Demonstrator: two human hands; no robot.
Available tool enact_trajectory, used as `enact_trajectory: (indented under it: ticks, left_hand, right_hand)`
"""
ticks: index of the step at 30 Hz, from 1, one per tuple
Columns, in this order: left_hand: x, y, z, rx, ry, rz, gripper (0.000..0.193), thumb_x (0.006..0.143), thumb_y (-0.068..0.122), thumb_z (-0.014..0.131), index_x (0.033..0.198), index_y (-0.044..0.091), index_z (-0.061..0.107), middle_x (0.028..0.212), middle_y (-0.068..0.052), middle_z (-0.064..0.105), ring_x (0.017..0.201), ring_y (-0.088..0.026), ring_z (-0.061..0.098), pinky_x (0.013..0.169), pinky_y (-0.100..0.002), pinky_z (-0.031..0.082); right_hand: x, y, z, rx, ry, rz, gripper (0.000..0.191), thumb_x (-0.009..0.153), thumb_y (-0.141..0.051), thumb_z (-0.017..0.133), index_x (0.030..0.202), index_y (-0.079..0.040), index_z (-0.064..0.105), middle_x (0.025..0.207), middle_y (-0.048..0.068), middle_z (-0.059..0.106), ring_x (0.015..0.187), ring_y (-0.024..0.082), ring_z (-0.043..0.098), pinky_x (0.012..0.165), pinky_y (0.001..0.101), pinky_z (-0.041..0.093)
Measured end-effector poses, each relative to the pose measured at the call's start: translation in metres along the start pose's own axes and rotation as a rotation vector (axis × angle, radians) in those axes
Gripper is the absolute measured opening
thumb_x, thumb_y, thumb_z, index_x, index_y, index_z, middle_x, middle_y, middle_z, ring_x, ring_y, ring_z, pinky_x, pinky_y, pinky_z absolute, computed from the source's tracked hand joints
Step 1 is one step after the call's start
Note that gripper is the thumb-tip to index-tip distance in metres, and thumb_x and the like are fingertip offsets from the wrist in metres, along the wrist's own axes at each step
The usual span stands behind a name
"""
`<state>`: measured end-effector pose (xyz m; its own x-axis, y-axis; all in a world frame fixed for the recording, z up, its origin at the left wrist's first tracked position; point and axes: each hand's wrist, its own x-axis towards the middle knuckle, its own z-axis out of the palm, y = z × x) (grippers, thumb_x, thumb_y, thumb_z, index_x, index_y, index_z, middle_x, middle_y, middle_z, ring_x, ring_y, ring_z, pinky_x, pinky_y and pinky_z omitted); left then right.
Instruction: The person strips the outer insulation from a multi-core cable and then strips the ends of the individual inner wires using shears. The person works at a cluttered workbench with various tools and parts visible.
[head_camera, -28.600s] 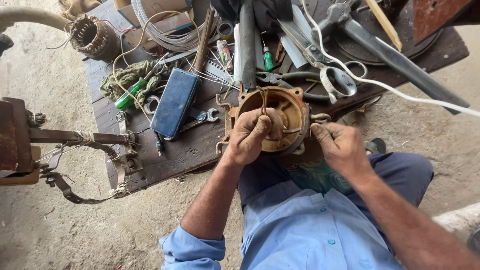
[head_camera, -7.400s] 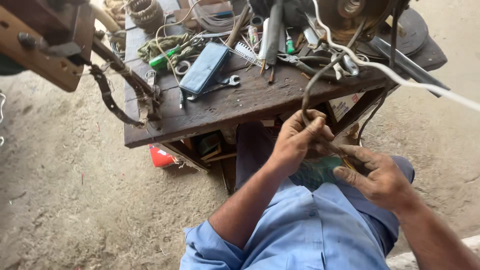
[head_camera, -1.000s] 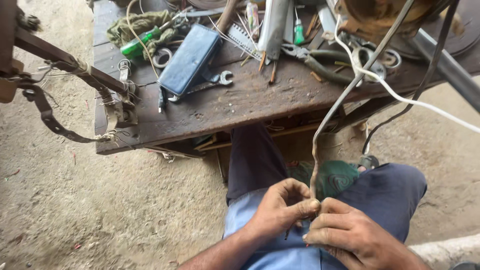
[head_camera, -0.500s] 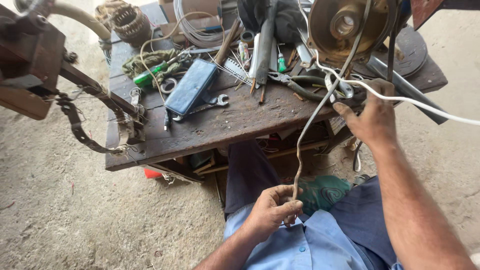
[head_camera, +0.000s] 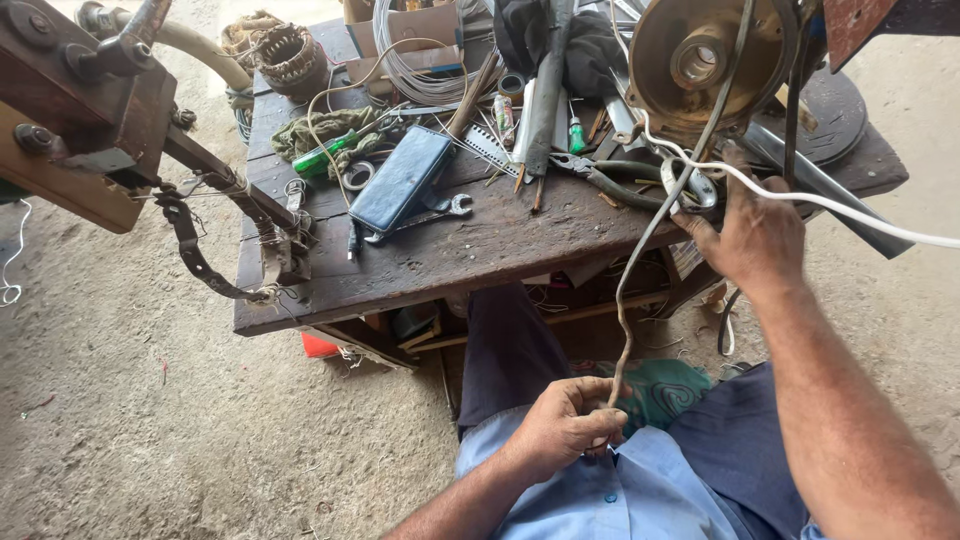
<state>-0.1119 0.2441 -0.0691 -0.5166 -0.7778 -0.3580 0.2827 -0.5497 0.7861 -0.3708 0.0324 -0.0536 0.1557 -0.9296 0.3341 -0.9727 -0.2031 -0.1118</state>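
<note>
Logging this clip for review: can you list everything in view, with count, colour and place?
wire: one, grey-brown, running from the motor housing down to the left hand
motor housing: one, tan metal, on the bench's far right
white cable: one, crossing over the right hand
wooden bench: one, dark brown, centre
phone: one, dark blue, on the bench
spanner: one, silver, beside the phone
pliers: one, dark handles, mid bench
green screwdriver: one, on a rag at bench left
wire coil: one, grey, bench rear
winding rig: one, brown, left
left hand: pinching the wire's lower end
right hand: by the bench edge, under the housing
</note>
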Motion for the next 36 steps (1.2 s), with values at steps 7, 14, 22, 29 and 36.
enact_trajectory:
  ticks: [7,14,22,29,36]
  left_hand:
    - [0.003,0.002,-0.006,0.035,0.082,-0.013,0.038,0.097,0.014,0.071,0.13,-0.001,0.063,0.083,-0.003,0.068,0.066,-0.005,0.06,0.06,-0.021,0.05]
    - [0.024,-0.014,-0.026,-0.084,0.054,0.069,0.021,0.101,0.015,0.069,0.116,-0.001,0.067,0.082,-0.005,0.068,0.064,-0.006,0.058,0.056,-0.021,0.048]
    - [0.053,-0.026,-0.015,-0.275,0.015,0.062,0.026,0.101,0.007,0.065,0.123,-0.002,0.055,0.097,-0.013,0.073,0.08,-0.016,0.072,0.069,-0.027,0.058]
    - [0.052,-0.046,-0.009,-0.284,0.062,0.086,0.041,0.1,0.006,0.065,0.139,0.0,0.054,0.094,-0.008,0.069,0.077,-0.011,0.066,0.07,-0.025,0.057]
    - [0.038,-0.043,-0.005,0.137,0.051,0.109,0.043,0.1,0.012,0.067,0.141,0.0,0.058,0.097,-0.004,0.069,0.077,-0.007,0.06,0.067,-0.022,0.051]
  right_hand:
    - [-0.049,-0.001,0.034,0.003,0.42,-0.108,0.051,0.107,-0.042,0.072,0.143,-0.01,0.059,0.091,0.008,0.073,0.074,0.021,0.064,0.07,0.0329,0.05]
    - [-0.105,0.025,0.012,0.254,0.251,-0.003,0.046,0.099,-0.033,0.076,0.132,-0.001,0.07,0.089,0.013,0.071,0.087,0.027,0.068,0.077,0.0373,0.053]
    - [-0.115,-0.007,-0.043,1.568,0.149,0.574,0.029,0.1,-0.01,0.074,0.121,0.002,0.059,0.101,0.01,0.069,0.086,0.022,0.073,0.065,0.0374,0.065]
    - [-0.13,-0.01,-0.033,1.365,0.463,0.28,0.068,0.084,-0.008,0.073,0.142,-0.02,0.041,0.125,0.011,0.055,0.104,0.019,0.068,0.073,0.0305,0.065]
    - [-0.14,0.041,0.01,0.108,0.161,0.472,0.048,0.086,-0.023,0.091,0.121,0.001,0.07,0.131,0.021,0.051,0.119,0.029,0.06,0.086,0.0392,0.062]
